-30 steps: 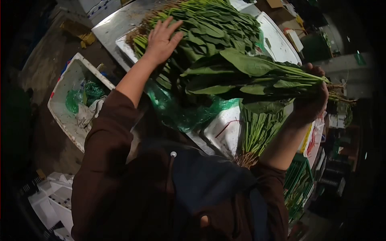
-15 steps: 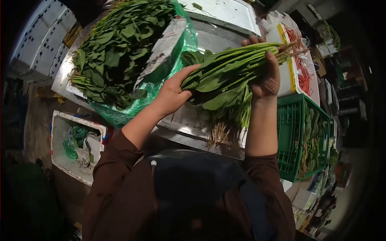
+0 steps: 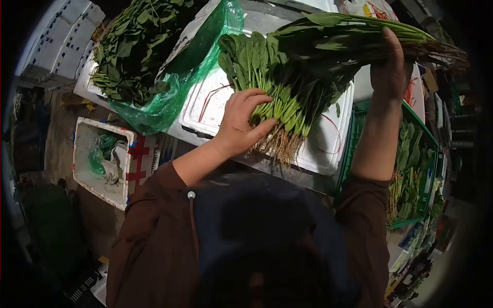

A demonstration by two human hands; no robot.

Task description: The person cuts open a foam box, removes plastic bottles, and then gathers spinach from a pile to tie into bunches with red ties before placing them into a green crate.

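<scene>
My right hand point(image 3: 394, 77) is closed around the stems of a bunch of leafy greens point(image 3: 339, 49) that looks like spinach. That bunch is raised sideways, its roots pointing right and its leaves left. Below it, more of the same greens point(image 3: 257, 61) lie on a white foam lid point(image 3: 318, 151), with pale roots toward me. My left hand point(image 3: 244, 120) rests at the stems of these lying greens, thumb and fingers apart. Thin red ties point(image 3: 208, 100) lie on the lid at either side of the greens.
A big heap of greens point(image 3: 133, 46) sits on green plastic film point(image 3: 179, 87) at the upper left. To the right stands a green crate point(image 3: 434, 154) holding bunches. A white foam box point(image 3: 100, 179) with scraps is at the lower left.
My right hand has carried its bunch up and to the right. My left hand has come off that bunch and down to the greens on the lid, which now show more fully.
</scene>
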